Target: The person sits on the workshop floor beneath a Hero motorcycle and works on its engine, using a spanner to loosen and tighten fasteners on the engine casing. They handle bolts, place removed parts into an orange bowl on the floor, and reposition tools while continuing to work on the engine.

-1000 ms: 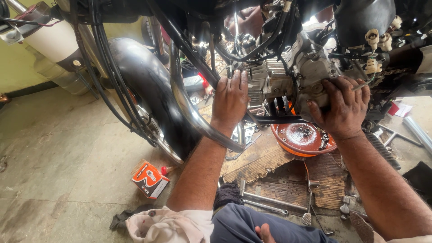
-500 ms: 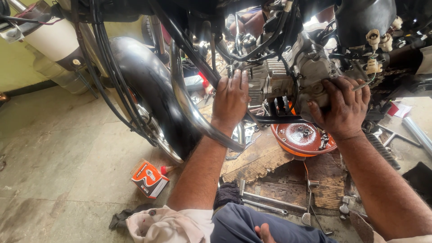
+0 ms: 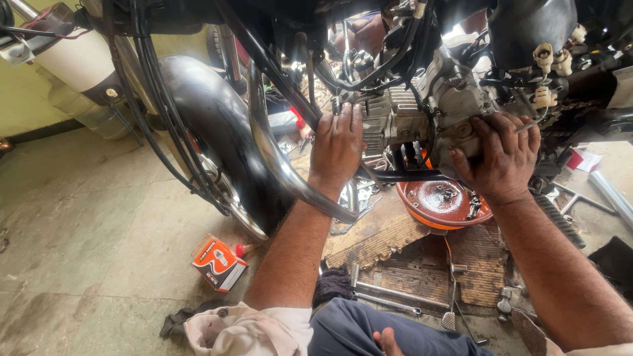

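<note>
A motorcycle engine (image 3: 422, 115) hangs in its black frame in front of me. My left hand (image 3: 337, 148) lies flat against the engine's finned left side, fingers up, just behind the chrome exhaust pipe (image 3: 280, 165). My right hand (image 3: 502, 157) grips the engine's lower right casing, fingers curled over it. Under the engine sits an orange drain pan (image 3: 438, 204) with dark oil and several small metal parts in it. The front wheel and black mudguard (image 3: 211, 132) stand to the left.
A small orange box (image 3: 219, 264) lies on the concrete floor at lower left. Wrenches (image 3: 389, 293) and other tools rest on cardboard under the engine. A rag (image 3: 237, 329) lies by my knee. A metal tube (image 3: 610, 194) lies at far right.
</note>
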